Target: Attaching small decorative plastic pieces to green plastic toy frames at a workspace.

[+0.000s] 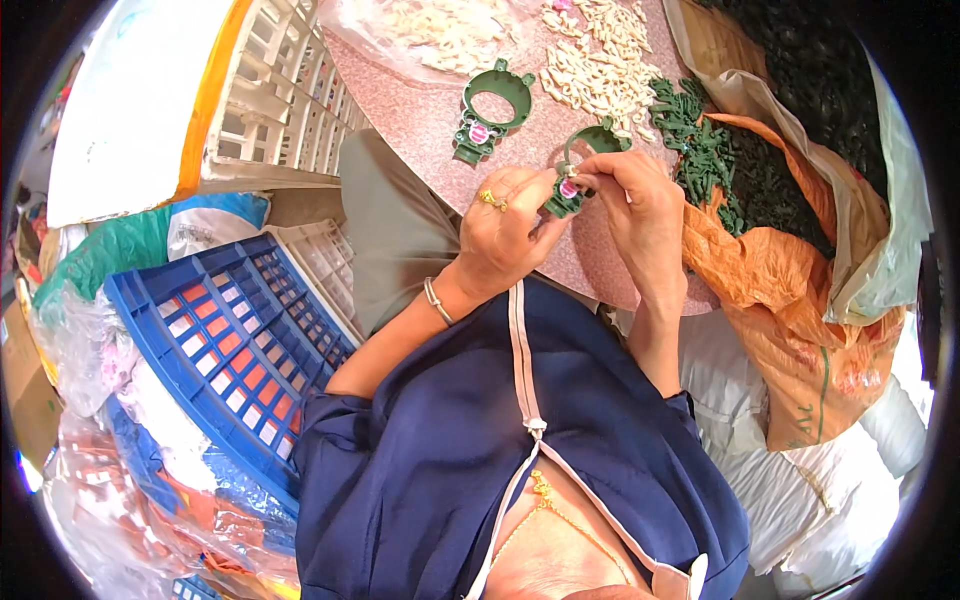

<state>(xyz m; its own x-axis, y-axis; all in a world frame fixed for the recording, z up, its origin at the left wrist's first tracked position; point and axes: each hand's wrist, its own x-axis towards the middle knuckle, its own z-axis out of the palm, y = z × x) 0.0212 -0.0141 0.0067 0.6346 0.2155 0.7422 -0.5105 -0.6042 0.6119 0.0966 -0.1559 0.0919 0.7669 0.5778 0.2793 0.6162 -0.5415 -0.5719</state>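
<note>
Over the table's near edge, my left hand [508,225] is closed on a dark green plastic part [566,203] with a ring at its far end and a pink-and-white insert. My right hand [635,190] meets it from the right, thumb and forefinger pinched together at the base of the ring. Something small and pale seems to show at those fingertips, too small to name. A matching green ring-shaped part [492,108], also with a pink-and-white insert, lies on the table to the left of my hands.
Cream plastic pieces [600,65] lie heaped on the pink speckled table [420,130], beside a clear bag [430,35] of them. Small green pieces [690,130] spill near an orange sack [765,290] at right. A white crate [275,110] and blue crate [225,350] stand left.
</note>
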